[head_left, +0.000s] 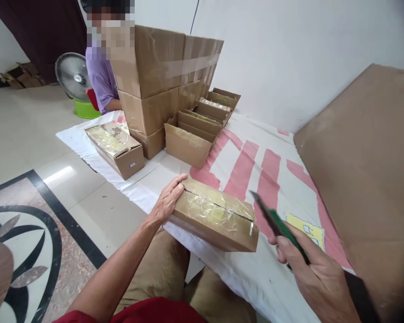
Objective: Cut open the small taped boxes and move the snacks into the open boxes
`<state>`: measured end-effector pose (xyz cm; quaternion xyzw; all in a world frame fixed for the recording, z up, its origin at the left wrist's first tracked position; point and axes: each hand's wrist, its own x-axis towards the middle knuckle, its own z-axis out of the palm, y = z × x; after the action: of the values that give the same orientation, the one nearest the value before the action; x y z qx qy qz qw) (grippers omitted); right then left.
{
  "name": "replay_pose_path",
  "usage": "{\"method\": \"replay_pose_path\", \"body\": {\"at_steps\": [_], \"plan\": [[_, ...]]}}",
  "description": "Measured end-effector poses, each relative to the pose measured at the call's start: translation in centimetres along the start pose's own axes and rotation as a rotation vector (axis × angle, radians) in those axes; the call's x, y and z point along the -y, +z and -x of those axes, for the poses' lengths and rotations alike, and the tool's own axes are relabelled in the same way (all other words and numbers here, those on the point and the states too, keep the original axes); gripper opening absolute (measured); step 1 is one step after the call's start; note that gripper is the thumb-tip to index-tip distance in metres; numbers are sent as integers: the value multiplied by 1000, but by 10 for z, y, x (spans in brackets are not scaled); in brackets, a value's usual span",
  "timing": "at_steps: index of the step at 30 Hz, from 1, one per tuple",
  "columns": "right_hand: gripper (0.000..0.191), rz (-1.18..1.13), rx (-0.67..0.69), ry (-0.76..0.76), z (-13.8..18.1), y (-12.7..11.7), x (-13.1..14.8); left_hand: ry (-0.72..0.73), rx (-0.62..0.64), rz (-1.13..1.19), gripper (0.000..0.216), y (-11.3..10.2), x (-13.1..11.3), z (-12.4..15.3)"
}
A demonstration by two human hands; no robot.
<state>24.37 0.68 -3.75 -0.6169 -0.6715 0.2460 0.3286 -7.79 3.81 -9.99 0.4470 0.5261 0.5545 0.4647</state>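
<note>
A small flat cardboard box (pixel 215 216), sealed with clear tape along its top seam, lies on the white and red sheet (pixel 242 170) in front of me. My left hand (pixel 168 199) grips its left end, fingers curled over the edge. My right hand (pixel 309 269) is closed round a green utility knife (pixel 272 217). The knife's blade points up and left, just off the box's right end and apart from it.
A row of open small boxes (pixel 197 128) and a tall stack of large cartons (pixel 161 80) stand farther along the sheet. Another taped box (pixel 116 146) lies at the left. A person in purple (pixel 103 78) sits behind, near a fan (pixel 72 76). A big cardboard sheet (pixel 366 170) leans at the right.
</note>
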Motion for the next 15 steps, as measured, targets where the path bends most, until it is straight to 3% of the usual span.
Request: {"method": "replay_pose_path", "body": {"at_steps": [3, 6, 10, 15], "plan": [[39, 225, 287, -270, -24, 0, 46, -31, 21, 25, 63, 0, 0, -2], [39, 388, 436, -445, -46, 22, 83, -12, 30, 55, 62, 0, 4, -3], [37, 559, 495, -531, -62, 42, 104, 10, 56, 92, 62, -2, 10, -4], [32, 691, 518, -530, -63, 40, 112, 8, 55, 106, 62, -2, 11, -3]]}}
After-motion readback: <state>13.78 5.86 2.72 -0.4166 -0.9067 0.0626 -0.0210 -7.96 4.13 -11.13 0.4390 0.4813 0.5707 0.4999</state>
